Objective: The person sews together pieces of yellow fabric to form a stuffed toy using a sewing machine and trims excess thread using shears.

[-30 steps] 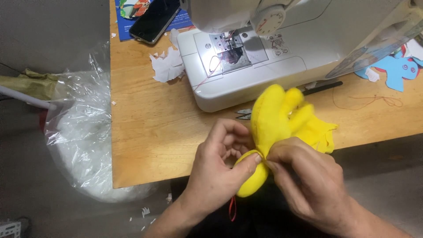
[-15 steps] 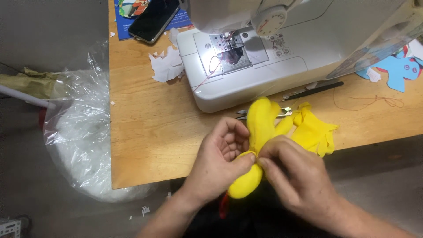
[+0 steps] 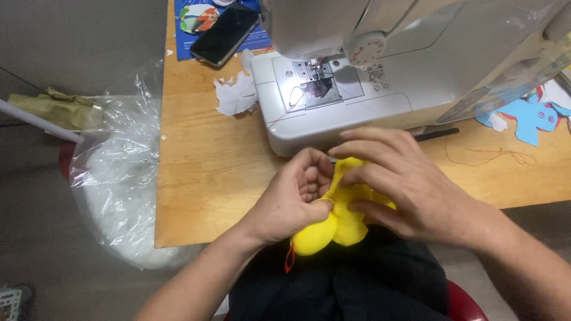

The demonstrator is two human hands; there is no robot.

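A wooden table stands over a grey floor, carrying a white sewing machine, a dark phone, torn paper scraps and blue cut-outs. Beside its left edge, a clear plastic bag holds white stuffing. At the near edge, the left hand and right hand each have their grip pinching the yellow stuffed fabric piece.

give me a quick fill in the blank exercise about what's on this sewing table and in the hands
1. Both hands, left hand and right hand, hold a stuffed fabric piece coloured ____.
2. Behind the hands stands a white ____ machine.
3. The dark phone lies on the table's far ____ corner.
4. A clear ____ bag hangs off the wooden table.

Missing words: yellow; sewing; left; plastic
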